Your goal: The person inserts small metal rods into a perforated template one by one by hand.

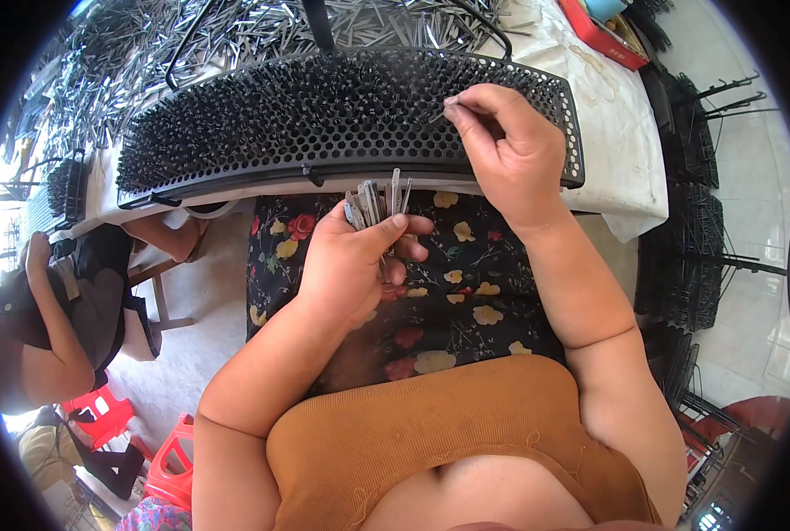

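Small metal piece pinched in the right hand (506, 146), upper centre: mostly covered by the fingers (466, 119), only a thin tip shows, shape can't be told. Bundle of flat metal strips (375, 205) in the left hand (351, 261): lower ends hidden in the fist, count unclear. Black perforated rack (324, 124): near edge hides the surface under it; holes too small and dense to tell which are filled. Pile of metal pieces (236, 40), upper left, cut by the frame top, blurs into glare. Second person (41, 327) at left edge cut off, partly in shadow. Red tray (600, 37), top right, cut off, contents unclear.
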A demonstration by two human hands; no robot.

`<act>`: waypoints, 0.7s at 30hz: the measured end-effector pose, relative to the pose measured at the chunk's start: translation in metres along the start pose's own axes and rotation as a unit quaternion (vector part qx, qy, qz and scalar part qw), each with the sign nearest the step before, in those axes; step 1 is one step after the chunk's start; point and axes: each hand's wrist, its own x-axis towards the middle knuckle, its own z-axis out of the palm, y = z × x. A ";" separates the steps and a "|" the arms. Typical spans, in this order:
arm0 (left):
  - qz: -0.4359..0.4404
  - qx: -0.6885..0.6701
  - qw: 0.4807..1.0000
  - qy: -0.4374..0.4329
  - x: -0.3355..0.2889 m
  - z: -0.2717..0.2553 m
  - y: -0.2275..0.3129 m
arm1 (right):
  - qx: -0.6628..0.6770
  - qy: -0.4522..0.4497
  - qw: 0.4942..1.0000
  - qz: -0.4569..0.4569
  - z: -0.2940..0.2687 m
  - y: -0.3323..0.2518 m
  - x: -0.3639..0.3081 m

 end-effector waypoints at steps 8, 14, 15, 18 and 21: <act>-0.004 -0.005 1.000 0.001 0.000 -0.004 0.002 | -0.049 -0.020 0.998 -0.035 -0.003 0.002 0.005; 0.011 -0.002 1.000 0.005 0.001 -0.004 0.001 | -0.086 -0.100 0.980 -0.151 -0.001 0.002 0.007; 0.023 -0.014 1.000 -0.004 0.001 -0.004 0.000 | -0.093 -0.112 0.977 -0.155 -0.003 -0.001 0.004; 0.050 -0.031 0.998 -0.017 -0.002 -0.004 -0.003 | 0.155 -0.173 0.955 0.184 -0.006 -0.037 -0.018; 0.061 -0.036 0.997 -0.034 -0.006 0.001 0.000 | 0.308 -0.190 0.867 0.342 -0.009 -0.043 -0.023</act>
